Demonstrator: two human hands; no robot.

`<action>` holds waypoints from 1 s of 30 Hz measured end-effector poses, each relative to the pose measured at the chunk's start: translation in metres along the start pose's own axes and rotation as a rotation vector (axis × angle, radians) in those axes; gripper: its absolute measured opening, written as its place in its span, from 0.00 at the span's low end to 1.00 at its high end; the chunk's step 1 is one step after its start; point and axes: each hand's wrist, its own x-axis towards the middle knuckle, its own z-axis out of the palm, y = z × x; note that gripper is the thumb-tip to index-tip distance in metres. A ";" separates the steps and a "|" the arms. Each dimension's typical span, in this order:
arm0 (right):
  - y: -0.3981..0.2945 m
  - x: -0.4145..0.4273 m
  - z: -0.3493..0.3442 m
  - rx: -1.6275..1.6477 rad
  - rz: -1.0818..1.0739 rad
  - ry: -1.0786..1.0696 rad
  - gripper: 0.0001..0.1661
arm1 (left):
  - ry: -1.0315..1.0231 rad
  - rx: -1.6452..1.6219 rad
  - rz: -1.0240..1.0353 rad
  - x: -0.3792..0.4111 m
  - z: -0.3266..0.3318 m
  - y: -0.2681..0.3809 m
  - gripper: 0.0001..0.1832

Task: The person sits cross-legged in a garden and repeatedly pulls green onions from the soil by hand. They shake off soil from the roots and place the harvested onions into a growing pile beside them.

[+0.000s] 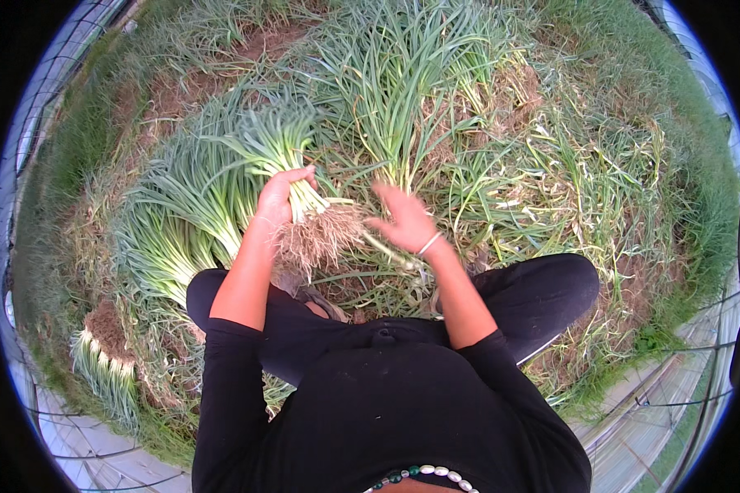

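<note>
My left hand (280,194) grips a bunch of green onions (283,157) around the pale stems. Their leaves point away from me, and the tangled brown roots (324,237) hang toward my lap. To the right of the roots is my right hand (402,219), slightly blurred, its fingers spread with nothing between them. A pale loose stalk (385,246) lies below that hand; whether they touch I cannot tell. Just beyond my right hand, a clump of green onions (394,135) rises with long leaves.
Piled green onions (185,240) lie at my left, by my knee. Another bundle (108,363) with roots sits farther left and back. Discarded leaves and stalks (542,197) cover the ground at right. My bent legs (536,289) frame the working spot. Plastic sheeting (660,407) edges the plot.
</note>
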 end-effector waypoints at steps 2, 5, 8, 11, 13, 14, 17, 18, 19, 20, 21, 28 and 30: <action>-0.012 -0.015 0.031 0.303 0.242 -0.247 0.34 | -0.047 -0.015 -0.019 0.007 -0.005 -0.004 0.05; 0.003 -0.039 0.037 0.926 0.554 -0.562 0.17 | 0.029 -0.045 0.043 0.006 -0.005 -0.004 0.06; 0.020 -0.043 -0.014 1.499 0.730 -0.254 0.10 | -0.011 -0.036 0.019 0.008 -0.024 -0.005 0.13; 0.045 -0.045 -0.085 2.225 0.480 0.618 0.12 | -0.065 -0.185 0.004 0.008 -0.026 -0.009 0.16; 0.058 -0.052 -0.146 2.084 0.208 1.037 0.12 | -0.151 -0.264 -0.044 0.009 -0.034 -0.019 0.18; 0.044 -0.045 -0.165 1.752 0.099 1.204 0.10 | -0.100 -0.255 -0.037 0.007 -0.030 -0.024 0.18; -0.037 0.008 -0.189 0.730 0.218 1.509 0.08 | -0.087 -0.245 -0.058 0.011 -0.030 -0.043 0.15; 0.003 0.027 -0.168 0.215 0.064 1.399 0.09 | -0.092 -0.212 -0.058 0.013 -0.026 -0.051 0.14; 0.002 0.040 -0.140 0.070 0.087 1.133 0.09 | -0.084 -0.181 -0.055 0.013 -0.024 -0.056 0.13; 0.000 0.052 -0.111 -0.071 0.066 0.874 0.09 | -0.062 -0.178 -0.043 0.011 -0.020 -0.061 0.12; 0.026 0.063 -0.078 -0.292 0.181 0.329 0.09 | -0.092 -0.162 -0.046 0.012 -0.010 -0.065 0.12; -0.039 0.028 0.058 0.308 0.329 -0.411 0.25 | 0.000 -0.048 -0.013 0.004 -0.024 -0.080 0.11; -0.033 0.031 0.056 0.387 0.326 -0.459 0.25 | 0.005 -0.018 -0.058 0.003 -0.025 -0.078 0.11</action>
